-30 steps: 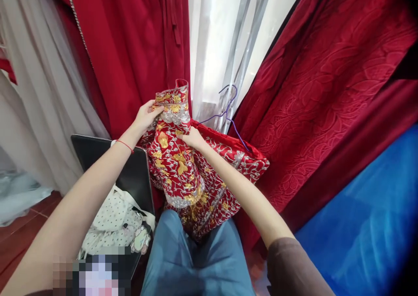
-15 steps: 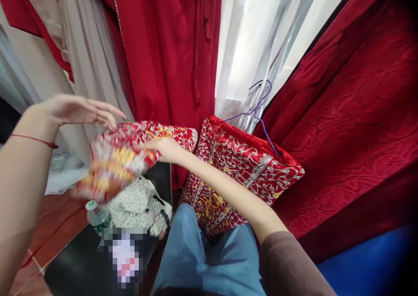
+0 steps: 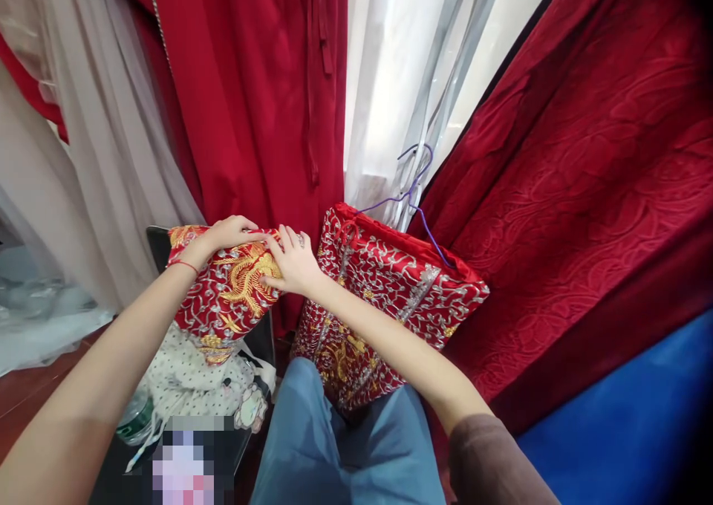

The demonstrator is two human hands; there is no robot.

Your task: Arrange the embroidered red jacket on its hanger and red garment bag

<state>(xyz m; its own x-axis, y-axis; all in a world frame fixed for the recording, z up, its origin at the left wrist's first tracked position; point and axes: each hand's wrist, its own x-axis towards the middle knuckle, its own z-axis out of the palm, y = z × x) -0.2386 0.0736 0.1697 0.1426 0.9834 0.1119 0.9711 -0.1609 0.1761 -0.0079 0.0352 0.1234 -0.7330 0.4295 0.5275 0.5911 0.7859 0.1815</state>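
Note:
A folded red garment (image 3: 203, 308) with gold and silver embroidery rests on a dotted white cloth bag (image 3: 189, 379) on a black seat. My left hand (image 3: 231, 232) lies along its top edge, fingers slightly bent and pointing right. On its right end lies my right hand (image 3: 295, 264), fingers spread, thumb apart below them. The fingertips of both hands come close together. A second embroidered red garment (image 3: 384, 290) stands at my knees, folded over a purple hanger (image 3: 415, 200).
A pixelated patch covers something on the black seat (image 3: 223, 460). Beside the bag is a plastic bottle (image 3: 135, 419), partly behind my left forearm. Red dresses (image 3: 261, 104), pale tulle (image 3: 100, 119) and white fabric (image 3: 384, 82) hang ahead. A blue surface (image 3: 613, 386) lies at right.
The garment has come down onto the dotted bag and no longer blurs. My left hand has moved from the air onto it. My right hand has shifted to its right end with fingers spread.

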